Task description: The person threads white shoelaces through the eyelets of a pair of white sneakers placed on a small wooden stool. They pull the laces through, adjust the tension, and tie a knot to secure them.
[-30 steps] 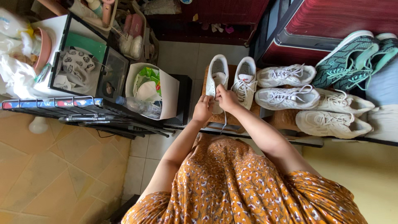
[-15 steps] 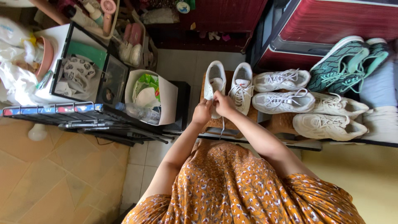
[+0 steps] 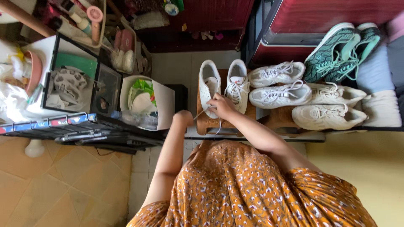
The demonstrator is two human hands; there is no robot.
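Between the two hands runs one white lace (image 3: 201, 112), pulled taut: the right hand (image 3: 220, 105) pinches it at the white shoe (image 3: 209, 86), the left hand (image 3: 184, 117) has drawn its closed fist away leftward. Six white shoes and two green ones (image 3: 336, 52) sit right of the grip.

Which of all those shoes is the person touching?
The leftmost white lace-up sneaker on the wooden stool. The right hand rests on it and the left hand pulls its white lace sideways.
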